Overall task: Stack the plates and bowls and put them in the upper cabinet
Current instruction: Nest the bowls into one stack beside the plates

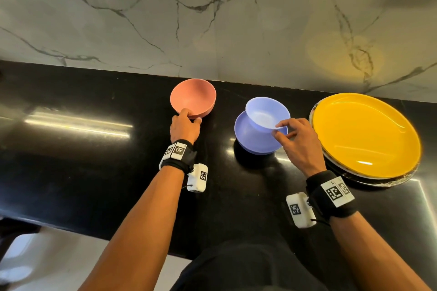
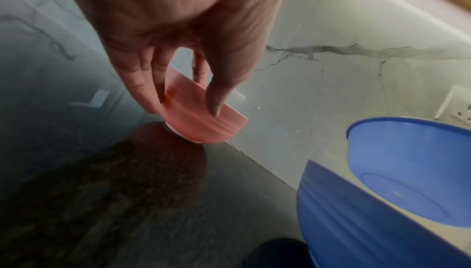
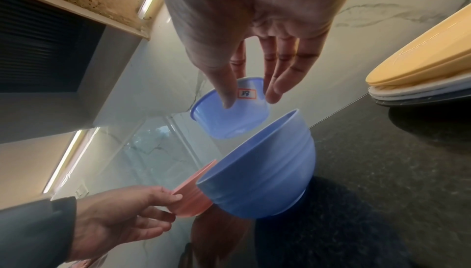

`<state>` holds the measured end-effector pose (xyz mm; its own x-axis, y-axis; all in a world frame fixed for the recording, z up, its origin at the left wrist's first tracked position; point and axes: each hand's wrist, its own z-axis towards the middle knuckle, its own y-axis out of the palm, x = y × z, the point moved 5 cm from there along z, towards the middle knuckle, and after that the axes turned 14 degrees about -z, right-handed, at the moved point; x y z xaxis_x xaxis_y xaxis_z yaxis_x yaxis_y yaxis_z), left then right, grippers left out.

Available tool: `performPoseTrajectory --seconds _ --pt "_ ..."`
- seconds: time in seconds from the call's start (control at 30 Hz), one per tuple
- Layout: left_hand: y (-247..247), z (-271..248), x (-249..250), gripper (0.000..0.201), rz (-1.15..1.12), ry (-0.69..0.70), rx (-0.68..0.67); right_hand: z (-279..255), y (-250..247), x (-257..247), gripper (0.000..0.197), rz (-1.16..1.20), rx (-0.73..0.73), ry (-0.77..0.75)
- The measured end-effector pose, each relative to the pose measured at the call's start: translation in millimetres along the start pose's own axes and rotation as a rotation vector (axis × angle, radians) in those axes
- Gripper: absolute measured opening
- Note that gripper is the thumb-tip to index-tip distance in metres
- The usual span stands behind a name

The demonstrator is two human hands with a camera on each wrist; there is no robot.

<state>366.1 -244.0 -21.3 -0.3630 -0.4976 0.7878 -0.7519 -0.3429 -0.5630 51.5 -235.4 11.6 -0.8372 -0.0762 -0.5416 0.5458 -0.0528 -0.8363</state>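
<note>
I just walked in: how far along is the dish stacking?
Plates look stacked already. Right hand holds a small blue bowl over the large blue bowl; left hand grips the pink bowl. Nesting and shelving remain.

Bare counter (image 1: 82, 149) left of pink bowl (image 1: 196, 94)

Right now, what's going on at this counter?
A person is gathering bowls on a black counter. The right hand holds a small blue bowl tilted above a larger blue bowl, about to nest it. The left hand pinches the near rim of a pink bowl. A stack of plates, yellow on top, sits to the right.
</note>
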Motion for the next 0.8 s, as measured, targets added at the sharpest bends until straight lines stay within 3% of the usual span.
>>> performPoseTrajectory --seconds 0.17,0.27,0.4,0.53,0.7,0.8 --pt "-9 -2 4 0.030 -0.078 0.072 0.094 -2 -17 10 0.022 0.003 0.093 0.026" --pt "-14 -16 17 0.025 -0.146 0.211 0.115 -4 -27 16 0.021 0.013 0.151 0.056" --pt "-6 -43 42 0.028 -0.159 0.391 -0.003 -5 -39 24 0.024 0.061 0.247 0.100" --pt "17 -69 55 0.029 -0.095 0.471 -0.124 -8 -56 24 0.027 0.106 0.345 0.134" --pt "13 -70 36 0.029 -0.126 0.409 -0.048 -12 -59 20 0.024 0.113 0.308 0.106" --pt "-4 -63 26 0.030 -0.149 0.374 0.034 -17 -45 16 0.016 0.141 0.153 0.029"
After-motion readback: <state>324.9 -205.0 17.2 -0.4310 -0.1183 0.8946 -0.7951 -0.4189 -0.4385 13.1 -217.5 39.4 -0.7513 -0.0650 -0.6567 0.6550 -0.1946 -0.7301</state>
